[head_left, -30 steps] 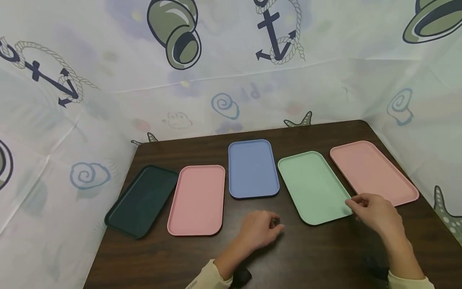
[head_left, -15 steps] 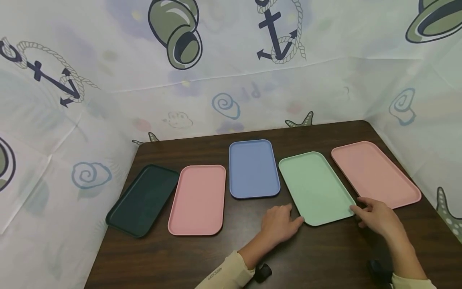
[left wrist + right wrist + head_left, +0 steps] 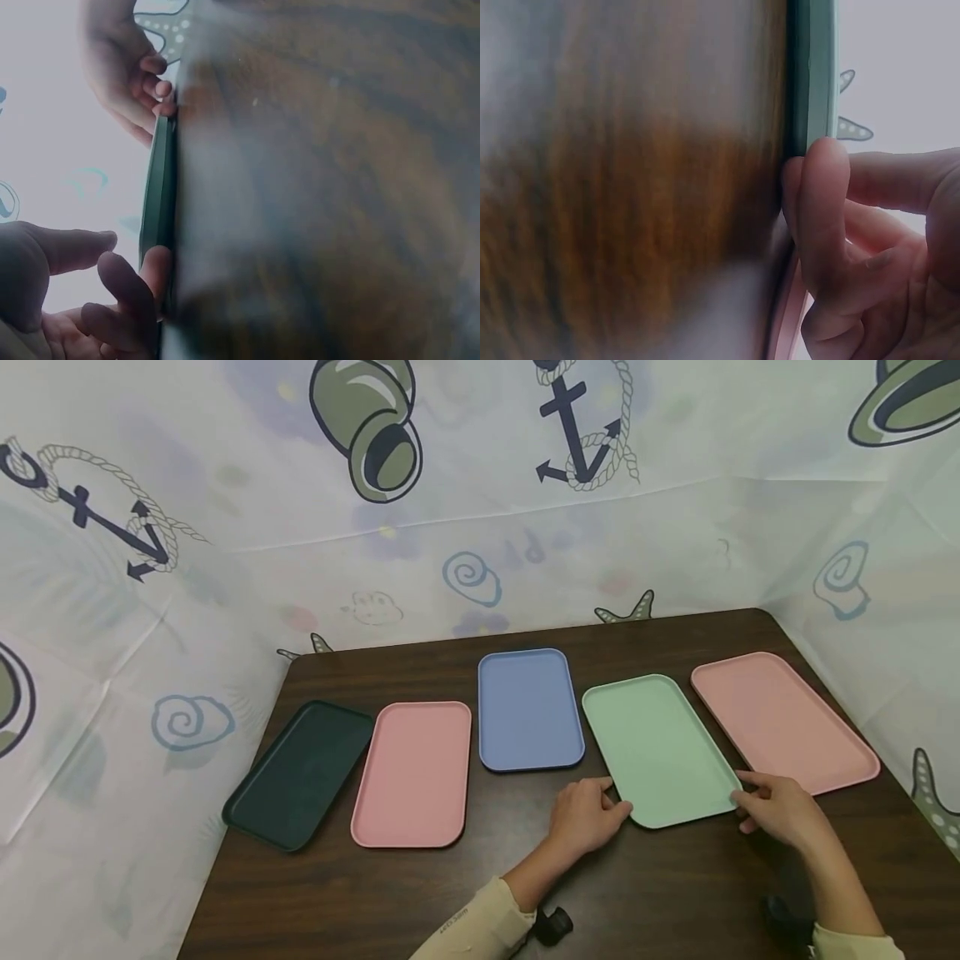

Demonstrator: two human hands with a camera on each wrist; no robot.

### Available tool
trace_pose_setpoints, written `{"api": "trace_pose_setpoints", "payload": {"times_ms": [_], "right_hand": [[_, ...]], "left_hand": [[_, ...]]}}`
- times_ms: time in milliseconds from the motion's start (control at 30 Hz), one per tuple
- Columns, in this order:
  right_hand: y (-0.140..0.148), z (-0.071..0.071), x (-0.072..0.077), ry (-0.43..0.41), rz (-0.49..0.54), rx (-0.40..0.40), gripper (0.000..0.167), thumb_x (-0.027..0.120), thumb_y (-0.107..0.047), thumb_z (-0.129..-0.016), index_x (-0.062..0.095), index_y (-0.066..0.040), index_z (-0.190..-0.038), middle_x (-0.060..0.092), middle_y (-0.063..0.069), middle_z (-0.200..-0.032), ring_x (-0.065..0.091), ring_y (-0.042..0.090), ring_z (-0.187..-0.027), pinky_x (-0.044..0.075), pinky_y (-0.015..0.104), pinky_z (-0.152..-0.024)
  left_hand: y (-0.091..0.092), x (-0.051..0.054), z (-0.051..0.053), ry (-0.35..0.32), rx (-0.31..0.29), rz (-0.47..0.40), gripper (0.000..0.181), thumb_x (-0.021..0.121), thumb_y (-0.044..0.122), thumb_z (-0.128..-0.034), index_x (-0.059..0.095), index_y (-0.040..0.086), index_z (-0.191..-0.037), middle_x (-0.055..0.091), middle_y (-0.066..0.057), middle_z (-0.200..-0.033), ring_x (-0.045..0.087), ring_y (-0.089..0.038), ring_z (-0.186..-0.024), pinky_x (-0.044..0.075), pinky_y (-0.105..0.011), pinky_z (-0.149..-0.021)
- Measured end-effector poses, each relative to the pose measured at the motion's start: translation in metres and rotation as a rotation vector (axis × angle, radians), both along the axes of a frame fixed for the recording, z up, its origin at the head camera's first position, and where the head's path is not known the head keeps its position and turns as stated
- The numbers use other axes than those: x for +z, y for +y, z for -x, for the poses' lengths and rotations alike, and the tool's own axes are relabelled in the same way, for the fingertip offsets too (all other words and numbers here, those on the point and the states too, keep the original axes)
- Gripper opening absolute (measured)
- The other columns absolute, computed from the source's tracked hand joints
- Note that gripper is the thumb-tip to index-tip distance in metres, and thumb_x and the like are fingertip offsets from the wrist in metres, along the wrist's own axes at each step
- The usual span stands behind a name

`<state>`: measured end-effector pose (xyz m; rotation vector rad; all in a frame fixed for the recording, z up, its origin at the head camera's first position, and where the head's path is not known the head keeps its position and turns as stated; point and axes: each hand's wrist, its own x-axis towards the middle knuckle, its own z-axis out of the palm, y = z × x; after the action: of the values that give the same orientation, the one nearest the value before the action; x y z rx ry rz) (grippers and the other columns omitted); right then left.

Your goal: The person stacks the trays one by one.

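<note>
A light green tray [image 3: 662, 752] lies flat on the table in the head view, right of the middle. At its near left corner my left hand [image 3: 588, 817] holds the rim, thumb at the front and forefinger along the side. My right hand [image 3: 782, 810] grips the near right corner, thumb on the edge and the other fingers curled beside it. Close up in the left wrist view, curled fingers [image 3: 135, 296] meet the tray's side wall [image 3: 159, 191]. Fingertips [image 3: 825, 176] press against the tray's edge [image 3: 819, 82] in the right wrist view.
Left of the green tray lie a blue tray [image 3: 530, 710], a pink tray [image 3: 412, 775] and a dark green tray [image 3: 298, 777]. Another pink tray [image 3: 785, 720] sits at the right, close to my right hand. A patterned white cloth [image 3: 480, 527] surrounds the brown table [image 3: 390, 902].
My left hand has moved right to the green tray's near left corner and now holds it. The right hand stays at the near right corner, its fingers slightly shifted. The trays lie as before.
</note>
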<state>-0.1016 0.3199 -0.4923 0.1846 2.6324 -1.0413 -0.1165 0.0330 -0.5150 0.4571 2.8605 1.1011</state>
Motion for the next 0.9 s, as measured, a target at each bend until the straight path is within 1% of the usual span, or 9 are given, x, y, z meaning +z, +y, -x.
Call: {"api": "trace_pose_setpoints", "payload": {"times_ms": [33, 133, 233, 267, 400, 500, 600, 700, 900], "right_hand": [[0.000, 0.000, 0.000, -0.002, 0.004, -0.001, 0.058, 0.055, -0.020, -0.097, 0.038, 0.019, -0.137, 0.069, 0.004, -0.080, 0.068, 0.019, -0.064, 0.045, 0.037, -0.066], [-0.002, -0.003, -0.001, -0.008, 0.040, -0.014, 0.056, 0.057, -0.017, -0.096, 0.041, 0.021, -0.134, 0.070, 0.006, -0.077, 0.068, 0.021, -0.063, 0.048, 0.045, -0.072], [-0.003, -0.007, -0.002, -0.021, 0.092, -0.031, 0.055, 0.059, -0.015, -0.096, 0.043, 0.023, -0.132, 0.071, 0.009, -0.076, 0.069, 0.023, -0.063, 0.048, 0.048, -0.078], [-0.004, -0.008, -0.002, -0.025, 0.107, -0.037, 0.055, 0.060, -0.015, -0.095, 0.044, 0.023, -0.131, 0.071, 0.010, -0.076, 0.069, 0.023, -0.063, 0.049, 0.046, -0.078], [-0.005, -0.013, -0.002, -0.051, 0.168, -0.075, 0.058, 0.063, -0.018, -0.095, 0.044, 0.022, -0.132, 0.072, 0.010, -0.076, 0.069, 0.022, -0.063, 0.046, 0.032, -0.059], [-0.007, -0.017, -0.004, -0.063, 0.214, -0.104, 0.060, 0.065, -0.021, -0.094, 0.044, 0.019, -0.134, 0.073, 0.009, -0.077, 0.069, 0.020, -0.064, 0.042, 0.030, -0.050], [-0.009, -0.023, -0.004, -0.071, 0.256, -0.126, 0.063, 0.067, -0.025, -0.094, 0.045, 0.016, -0.136, 0.073, 0.008, -0.079, 0.070, 0.019, -0.066, 0.046, 0.033, -0.052], [-0.012, -0.029, -0.004, -0.081, 0.295, -0.149, 0.066, 0.068, -0.028, -0.093, 0.044, 0.013, -0.139, 0.074, 0.008, -0.082, 0.071, 0.019, -0.069, 0.049, 0.035, -0.056], [-0.020, -0.031, 0.001, -0.086, 0.357, -0.168, 0.069, 0.068, -0.032, -0.093, 0.043, 0.010, -0.141, 0.074, 0.007, -0.085, 0.072, 0.019, -0.072, 0.052, 0.035, -0.058]], "left_hand": [[0.000, 0.000, 0.000, -0.002, -0.002, -0.001, 0.028, 0.073, 0.033, -0.0855, 0.078, 0.012, -0.104, 0.073, 0.015, -0.080, 0.067, -0.005, -0.093, 0.051, -0.025, -0.077], [-0.002, 0.002, -0.001, -0.022, -0.007, -0.004, 0.027, 0.073, 0.034, -0.0855, 0.078, 0.013, -0.102, 0.073, 0.014, -0.081, 0.065, -0.007, -0.099, 0.051, -0.025, -0.079], [-0.005, 0.002, -0.002, -0.043, 0.000, -0.013, 0.032, 0.074, 0.032, -0.0851, 0.076, 0.011, -0.109, 0.071, 0.017, -0.075, 0.066, -0.006, -0.097, 0.051, -0.025, -0.080], [-0.005, 0.002, -0.002, -0.045, 0.003, -0.015, 0.036, 0.075, 0.032, -0.0848, 0.074, 0.010, -0.113, 0.070, 0.018, -0.070, 0.066, -0.006, -0.095, 0.051, -0.025, -0.079], [-0.009, 0.002, -0.002, -0.038, 0.005, -0.027, 0.041, 0.077, 0.029, -0.0828, 0.071, 0.009, -0.118, 0.066, 0.020, -0.065, 0.066, -0.003, -0.085, 0.050, -0.024, -0.079], [-0.012, 0.001, -0.004, -0.042, 0.008, -0.038, 0.046, 0.079, 0.027, -0.0815, 0.068, 0.008, -0.122, 0.064, 0.020, -0.063, 0.064, -0.002, -0.080, 0.050, -0.023, -0.078], [-0.017, 0.002, -0.006, -0.046, 0.011, -0.045, 0.048, 0.079, 0.026, -0.0808, 0.067, 0.008, -0.124, 0.063, 0.021, -0.064, 0.064, -0.001, -0.079, 0.050, -0.023, -0.077], [-0.023, 0.002, -0.006, -0.080, 0.004, -0.087, 0.049, 0.079, 0.026, -0.0816, 0.066, 0.008, -0.126, 0.063, 0.020, -0.066, 0.062, -0.001, -0.078, 0.049, -0.023, -0.076], [-0.037, 0.009, -0.003, -0.143, -0.007, -0.205, 0.052, 0.078, 0.021, -0.0824, 0.063, 0.007, -0.130, 0.062, 0.017, -0.069, 0.052, 0.001, -0.063, 0.045, -0.022, -0.069]]}}
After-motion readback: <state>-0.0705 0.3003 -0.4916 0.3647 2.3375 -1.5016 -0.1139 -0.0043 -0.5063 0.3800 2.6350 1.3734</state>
